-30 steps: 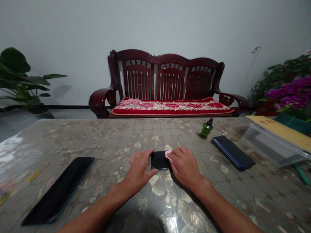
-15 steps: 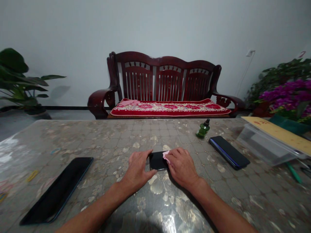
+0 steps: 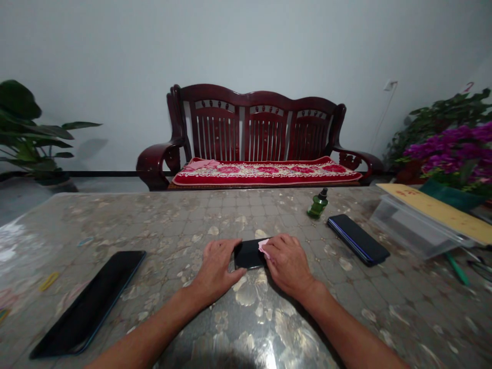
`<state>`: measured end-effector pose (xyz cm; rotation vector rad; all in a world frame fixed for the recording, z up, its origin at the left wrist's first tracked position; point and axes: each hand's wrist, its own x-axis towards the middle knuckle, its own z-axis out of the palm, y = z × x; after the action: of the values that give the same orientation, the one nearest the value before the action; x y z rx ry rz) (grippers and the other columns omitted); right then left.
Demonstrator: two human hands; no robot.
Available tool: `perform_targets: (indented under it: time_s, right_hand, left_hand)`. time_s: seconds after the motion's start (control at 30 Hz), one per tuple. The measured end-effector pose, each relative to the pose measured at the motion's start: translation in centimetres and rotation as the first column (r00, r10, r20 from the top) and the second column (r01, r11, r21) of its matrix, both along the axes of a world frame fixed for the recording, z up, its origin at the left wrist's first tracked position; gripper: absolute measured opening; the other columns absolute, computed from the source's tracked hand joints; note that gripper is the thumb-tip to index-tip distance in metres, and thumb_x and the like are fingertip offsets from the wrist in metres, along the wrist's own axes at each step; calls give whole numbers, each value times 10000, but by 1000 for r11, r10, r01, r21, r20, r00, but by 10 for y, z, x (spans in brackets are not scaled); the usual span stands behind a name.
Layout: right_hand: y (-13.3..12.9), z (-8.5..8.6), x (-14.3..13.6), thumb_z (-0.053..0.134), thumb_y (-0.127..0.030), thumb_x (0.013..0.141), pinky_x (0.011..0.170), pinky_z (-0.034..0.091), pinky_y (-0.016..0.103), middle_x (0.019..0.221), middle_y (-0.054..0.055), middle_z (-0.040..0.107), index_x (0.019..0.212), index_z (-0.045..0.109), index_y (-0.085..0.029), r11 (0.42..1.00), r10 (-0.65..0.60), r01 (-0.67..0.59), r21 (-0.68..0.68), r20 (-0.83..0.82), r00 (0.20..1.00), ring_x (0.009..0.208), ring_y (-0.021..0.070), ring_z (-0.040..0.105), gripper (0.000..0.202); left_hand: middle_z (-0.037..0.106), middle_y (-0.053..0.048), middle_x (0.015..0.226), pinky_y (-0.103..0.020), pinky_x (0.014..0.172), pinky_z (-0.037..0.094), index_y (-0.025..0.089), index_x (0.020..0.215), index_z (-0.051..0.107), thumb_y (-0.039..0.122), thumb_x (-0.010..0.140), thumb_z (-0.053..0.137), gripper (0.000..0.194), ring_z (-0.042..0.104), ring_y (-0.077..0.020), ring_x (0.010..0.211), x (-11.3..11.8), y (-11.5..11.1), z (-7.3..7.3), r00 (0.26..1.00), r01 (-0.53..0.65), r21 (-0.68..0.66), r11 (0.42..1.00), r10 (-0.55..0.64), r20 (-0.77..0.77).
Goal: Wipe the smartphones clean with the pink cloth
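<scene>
A black phone [image 3: 249, 254] lies flat on the patterned table [image 3: 180, 215], screen up. My left hand [image 3: 219, 264] grips its left end, fingers at the far edge and thumb at the near edge. Bunched in the fingers of my right hand [image 3: 288, 264] is a small pink cloth [image 3: 263, 246], pressed on the right part of the screen. That hand covers the phone's right end.
At the left lies a large black tablet [image 3: 90, 302], with yellow bands [image 3: 49, 281] beyond it. To the right are a green spray bottle [image 3: 318, 204], a dark stack of phones [image 3: 357, 240] and a clear plastic box [image 3: 407, 230] under a yellow board.
The view has shifted slightly. Both hands keep nearly the same places on the phone, and the pink cloth is still on its right part.
</scene>
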<state>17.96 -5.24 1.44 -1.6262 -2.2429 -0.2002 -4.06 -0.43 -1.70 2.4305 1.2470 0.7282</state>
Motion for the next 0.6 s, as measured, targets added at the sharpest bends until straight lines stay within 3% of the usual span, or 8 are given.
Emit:
perform_targets:
  time_s: [0.2,0.3,0.47,0.6]
  right_hand:
    - [2,2,19,577,-209,951,819,323,380,973,72,699,1007,726,-213,988,-154,152,26,78,985,986,251,518,159]
    - [0,0,17,584,-210,951,828,326,376,989,66,697,1019,722,-211,992,-125,124,20,60,990,989,244,520,154]
    - [-4,-1,5,588,-201,952,854,338,359,1024,46,696,1067,713,-230,1000,27,-27,-4,2,1000,1013,215,527,172]
    - [-2,-1,10,587,-202,952,854,335,376,1010,56,699,1044,723,-224,999,-47,47,19,3,999,1009,235,526,165]
  left_hand:
    - [664,-119,1227,-570,1056,371,195,1288,555,261,740,711,574,572,-342,1155,-1,2,0,1000,5,-4,1000,-5,-16]
    - [668,-114,1209,-562,1049,381,200,1283,564,282,737,712,572,579,-340,1134,-1,3,-2,1000,-3,8,1000,3,-21]
    - [668,-109,1196,-562,1038,381,199,1274,569,299,763,691,535,576,-342,1122,-2,3,-5,1000,0,45,999,1,-22]
    - [661,-119,1212,-555,1037,381,192,1295,559,316,777,683,547,565,-344,1135,-3,4,-7,1000,-6,47,999,7,-20]
